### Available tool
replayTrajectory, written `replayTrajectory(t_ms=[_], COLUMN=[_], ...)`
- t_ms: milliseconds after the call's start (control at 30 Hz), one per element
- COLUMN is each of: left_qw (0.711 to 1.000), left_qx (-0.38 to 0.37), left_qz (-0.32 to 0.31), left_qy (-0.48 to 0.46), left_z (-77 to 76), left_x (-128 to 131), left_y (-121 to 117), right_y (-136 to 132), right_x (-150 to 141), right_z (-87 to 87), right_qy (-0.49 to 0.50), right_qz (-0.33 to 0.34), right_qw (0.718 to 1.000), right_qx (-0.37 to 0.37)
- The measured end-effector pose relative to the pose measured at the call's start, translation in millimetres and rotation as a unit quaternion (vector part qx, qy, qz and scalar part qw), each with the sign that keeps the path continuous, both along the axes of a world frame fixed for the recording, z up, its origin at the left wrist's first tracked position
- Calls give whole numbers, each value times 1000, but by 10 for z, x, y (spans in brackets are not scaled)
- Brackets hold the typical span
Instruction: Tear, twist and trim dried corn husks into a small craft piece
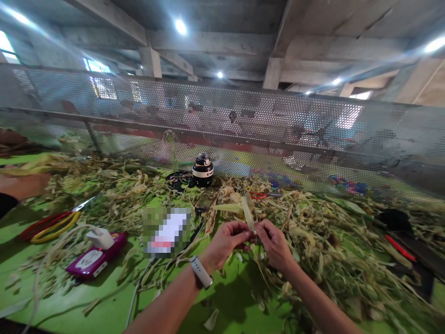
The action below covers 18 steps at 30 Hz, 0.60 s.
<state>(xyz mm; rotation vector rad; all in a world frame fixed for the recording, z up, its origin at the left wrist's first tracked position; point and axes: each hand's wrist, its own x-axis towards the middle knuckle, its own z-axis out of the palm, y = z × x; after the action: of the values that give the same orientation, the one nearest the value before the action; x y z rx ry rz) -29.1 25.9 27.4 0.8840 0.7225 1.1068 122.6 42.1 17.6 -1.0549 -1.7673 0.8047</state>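
Observation:
My left hand [232, 240] and my right hand [274, 243] meet above the green table, fingertips pinched together. Between them stands a pale, flat strip of dried corn husk [248, 212], its upper end pointing away from me. Both hands grip its lower end; the fingers hide exactly where they hold it. A second yellowish husk [227, 208] runs off to the left behind the strip. Dry husk scraps [313, 246] lie heaped to the right of my right hand. Left of my left hand rests a phone [169, 232] with a lit, blurred-out screen.
A purple power strip [97, 257] with a white plug sits at left, near red-and-yellow-handled scissors [57, 227]. A black jar [203, 170] stands before a perforated metal screen [225, 116]. Another person's hand [26, 184] reaches in at far left. Cables cross the green tabletop [114, 304].

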Motion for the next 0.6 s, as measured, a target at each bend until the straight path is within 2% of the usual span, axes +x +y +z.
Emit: replayTrajectory(t_ms=[200,400,600], left_qw=[996,991,985], left_qx=[-66,-79,-87], left_qz=[14,6,-40], left_qy=[-64,-107,-146], left_z=[-46,-37,-48], left_x=[-40,-76,-56], left_y=[45,63,57], right_y=[29,73,90], right_x=[91,195,170], right_z=[52,127,153], right_qy=[-3,-57,-57], right_qz=[-25,73,99], right_qw=[999,987,969], right_qx=[39,128,217])
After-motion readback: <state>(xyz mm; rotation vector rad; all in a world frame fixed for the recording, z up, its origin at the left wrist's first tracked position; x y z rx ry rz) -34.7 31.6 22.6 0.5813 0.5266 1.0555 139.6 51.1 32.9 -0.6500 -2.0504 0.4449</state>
